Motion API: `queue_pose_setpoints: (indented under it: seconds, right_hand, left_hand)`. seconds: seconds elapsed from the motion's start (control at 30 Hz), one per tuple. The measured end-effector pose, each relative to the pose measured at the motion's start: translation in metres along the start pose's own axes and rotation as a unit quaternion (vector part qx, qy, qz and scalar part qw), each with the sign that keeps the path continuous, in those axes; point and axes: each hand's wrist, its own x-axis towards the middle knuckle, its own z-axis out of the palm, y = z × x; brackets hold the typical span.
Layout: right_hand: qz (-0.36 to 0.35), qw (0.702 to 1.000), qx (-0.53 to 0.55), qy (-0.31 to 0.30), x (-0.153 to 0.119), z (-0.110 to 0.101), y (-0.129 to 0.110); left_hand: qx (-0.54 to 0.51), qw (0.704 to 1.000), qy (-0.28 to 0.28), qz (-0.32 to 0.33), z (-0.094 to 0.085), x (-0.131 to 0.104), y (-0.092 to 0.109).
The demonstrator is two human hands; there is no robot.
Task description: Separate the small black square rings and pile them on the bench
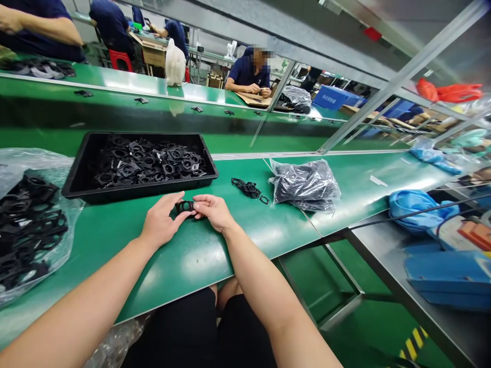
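Between my two hands, just above the green tabletop [203,250], is a small black plastic part with a round opening [186,206]. My left hand [163,220] pinches its left end between thumb and fingers. On its right end my right hand [212,210] has thumb and fingertips closed. Behind my hands stands a black tray [141,190] heaped with similar black parts [149,161]. To the right of my hands lies a small pile of black rings [247,188], with one ring [264,200] apart from it.
A clear bag of black parts [28,230] lies open at the left. Right of the rings sits a filled plastic bag [305,184]. Beyond the table runs a green conveyor [169,110] with scattered black parts. A co-worker [249,74] sits across it. A metal side table [383,255] stands right.
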Motion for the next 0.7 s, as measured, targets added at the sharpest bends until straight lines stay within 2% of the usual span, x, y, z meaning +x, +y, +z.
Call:
queue_pose_setpoints:
  seconds: [0.27,0.4,0.7]
  right_hand:
    - [-0.009,1.0,-0.009,-0.004,-0.0037,0.0018,-0.0025]
    - [-0.006,1.0,-0.002,-0.018,-0.0056,0.0016,-0.004]
    - [-0.004,0.999,0.019,-0.032,-0.0103,0.0023,-0.0073]
  left_hand:
    - [0.026,0.997,0.032,0.066,-0.0042,-0.0007,0.0062]
    - [0.031,0.995,0.019,0.096,-0.0032,-0.0014,0.0068]
    - [0.054,0.997,0.006,0.057,-0.0026,-0.0009,0.008]
